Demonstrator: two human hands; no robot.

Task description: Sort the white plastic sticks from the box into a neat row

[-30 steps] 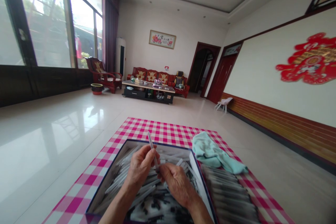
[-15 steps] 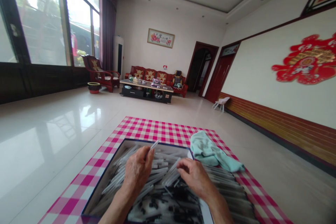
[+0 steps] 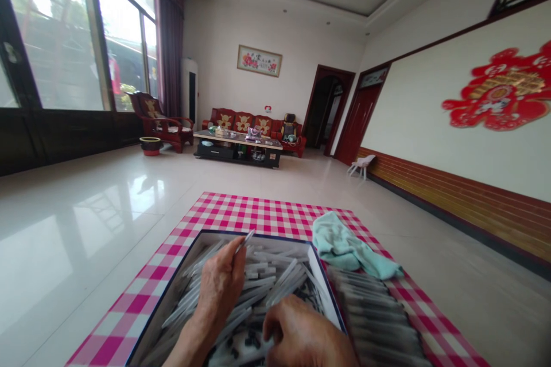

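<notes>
My left hand [image 3: 224, 275] is closed around a translucent plastic pen barrel [image 3: 246, 239], its tip poking up past the thumb. Low over the near part of a shallow blue-rimmed box [image 3: 166, 281] is my right hand [image 3: 303, 330], fingers curled down; whatever they hold is hidden. Many loose pale barrels [image 3: 258, 289] fill the box's far and left parts. Small black pieces [image 3: 252, 339] lie in the near part, partly covered by my right hand. Right of the box is a row of similar dark-ended pens [image 3: 379, 315], somewhat blurred.
A pink-and-white checked cloth [image 3: 159, 275] lies under the box. Beyond the row of pens is a crumpled mint-green towel [image 3: 344, 243]. Farther off across the tiled floor stand a low table [image 3: 236, 149], a wooden armchair [image 3: 159, 120] and a small pale chair [image 3: 361, 165].
My right hand has moved down and nearer to me, from the loose barrels to the black pieces. My left hand keeps the pen barrel, shifted slightly left.
</notes>
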